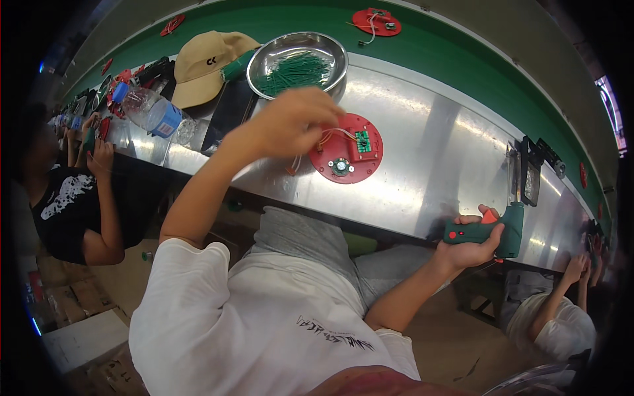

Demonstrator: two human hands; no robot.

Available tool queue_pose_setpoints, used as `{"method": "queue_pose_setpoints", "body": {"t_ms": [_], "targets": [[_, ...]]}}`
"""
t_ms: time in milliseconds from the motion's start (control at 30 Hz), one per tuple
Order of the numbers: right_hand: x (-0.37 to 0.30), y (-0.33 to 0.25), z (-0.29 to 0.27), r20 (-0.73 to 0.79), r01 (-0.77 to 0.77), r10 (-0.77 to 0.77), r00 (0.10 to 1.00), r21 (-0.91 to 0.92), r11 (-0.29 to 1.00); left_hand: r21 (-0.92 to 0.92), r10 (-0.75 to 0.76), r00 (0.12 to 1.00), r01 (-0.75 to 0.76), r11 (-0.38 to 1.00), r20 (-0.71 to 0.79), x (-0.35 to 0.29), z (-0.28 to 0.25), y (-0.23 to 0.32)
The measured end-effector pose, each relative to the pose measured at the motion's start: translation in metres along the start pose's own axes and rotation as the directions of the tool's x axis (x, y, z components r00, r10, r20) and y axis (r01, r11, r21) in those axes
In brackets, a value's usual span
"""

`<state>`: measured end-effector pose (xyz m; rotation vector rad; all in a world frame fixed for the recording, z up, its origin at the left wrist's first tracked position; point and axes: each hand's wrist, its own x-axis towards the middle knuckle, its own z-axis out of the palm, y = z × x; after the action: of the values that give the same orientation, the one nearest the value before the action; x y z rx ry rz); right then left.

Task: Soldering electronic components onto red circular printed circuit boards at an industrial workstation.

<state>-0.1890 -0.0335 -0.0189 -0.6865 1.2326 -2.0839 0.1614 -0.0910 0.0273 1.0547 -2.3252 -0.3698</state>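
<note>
A round red plastic disc (360,170) lies on the metal bench, carrying a small green circuit board (363,141) and a round component (341,166). Thin white wires (341,131) run from the board toward my left hand (296,123). That hand hovers over the disc's left edge with fingers curled together; what they pinch is hidden. My right hand (485,245) is wrapped around the handle of a green pistol-shaped power screwdriver (512,231) with an orange-red trigger, its metal shaft pointing away from me over the bench. A small connector (292,169) on a wire hangs beside the disc.
Behind my left hand stands a steel bowl (339,63) of green cable ties. To its left are a tan cap (201,63) and a plastic bottle (153,112). Another red disc (376,23) rests on the green strip (436,49). Other people work at both sides.
</note>
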Motion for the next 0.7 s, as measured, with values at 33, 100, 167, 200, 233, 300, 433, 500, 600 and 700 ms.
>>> {"method": "queue_pose_setpoints", "body": {"t_ms": [33,100,167,200,233,300,433,500,600,700], "targets": [[0.000,-0.001,0.001,0.006,-0.005,0.005,1.000,0.004,1.000,-0.007,-0.003,0.994,0.002,1.000,-0.113,0.002,-0.008,-0.008],[-0.002,-0.002,0.002,0.017,-0.015,0.015,1.000,0.007,1.000,0.055,-0.145,0.966,0.160,0.986,-0.215,0.008,-0.027,-0.018],[-0.002,-0.002,0.001,0.013,-0.024,0.024,1.000,-0.003,1.000,0.105,-0.268,0.907,0.316,0.943,-0.323,0.014,-0.036,-0.040],[-0.001,-0.001,0.000,0.018,-0.027,0.027,0.999,-0.001,1.000,0.273,-0.252,0.915,0.342,0.899,-0.316,0.016,-0.034,-0.057],[0.000,0.000,-0.002,0.016,-0.035,0.035,0.999,-0.019,0.999,0.434,-0.238,0.922,0.357,0.827,-0.306,0.014,-0.031,-0.070],[0.001,0.002,-0.004,0.008,-0.039,0.039,0.999,-0.038,0.999,0.432,-0.302,0.917,0.391,0.813,-0.262,0.015,-0.020,-0.084],[0.001,0.000,-0.005,0.022,-0.035,0.035,0.999,-0.015,0.999,0.444,-0.333,0.917,0.397,0.803,-0.218,0.013,-0.016,-0.089],[0.001,0.000,-0.005,0.031,-0.030,0.030,0.999,0.007,1.000,0.409,-0.323,0.914,0.399,0.821,-0.245,0.013,-0.018,-0.085],[0.002,0.000,-0.008,0.063,-0.024,0.025,0.998,-0.006,1.000,0.231,-0.321,0.888,0.405,0.885,-0.328,0.011,-0.018,-0.084],[0.002,-0.001,-0.010,0.135,-0.049,0.056,0.989,-0.059,0.997,0.085,-0.302,0.858,0.368,0.926,-0.415,0.007,-0.020,-0.087]]}}
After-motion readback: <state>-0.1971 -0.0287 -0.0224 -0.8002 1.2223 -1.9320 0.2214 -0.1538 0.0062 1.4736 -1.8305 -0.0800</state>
